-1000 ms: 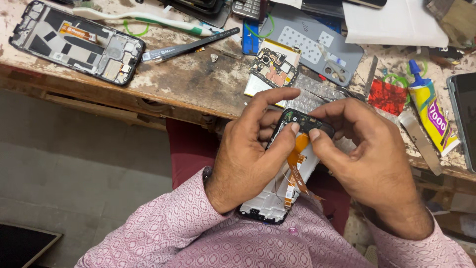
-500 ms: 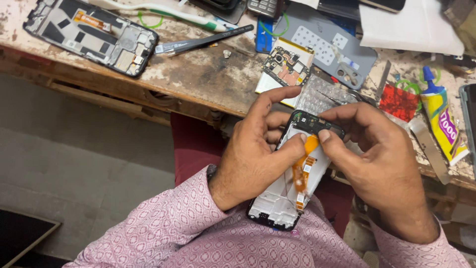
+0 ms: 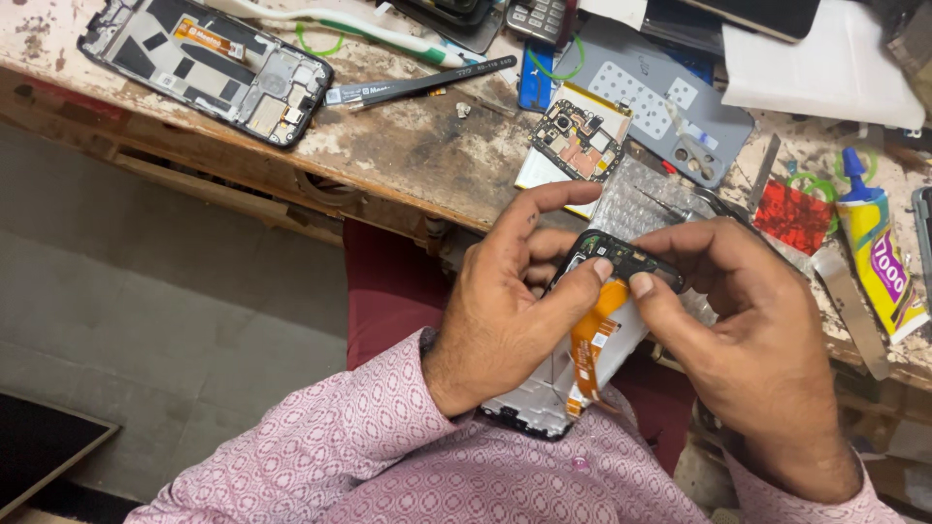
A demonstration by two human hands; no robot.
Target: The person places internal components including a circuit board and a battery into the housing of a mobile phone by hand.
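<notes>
Both hands hold an opened phone frame (image 3: 573, 374) over my lap, its back side up, with an orange flex cable (image 3: 594, 340) running down its middle. My left hand (image 3: 510, 311) grips the frame's left side, thumb resting on the top of the cable. My right hand (image 3: 752, 340) holds the right side, its thumb and fingers pressed on the black top piece (image 3: 626, 260) of the frame. The thumbs nearly touch.
A worn wooden bench (image 3: 408, 155) carries another stripped phone frame (image 3: 209, 63), black tweezers (image 3: 417, 85), a circuit board on a pale battery (image 3: 578, 136), a grey phone back cover (image 3: 646, 107), a red packet (image 3: 794, 215), a glue bottle (image 3: 879, 252), and white paper (image 3: 825, 58).
The hands and the phone frame have stayed together with only small finger shifts; the view moved slightly, so the bench items sit a little higher and further right.
</notes>
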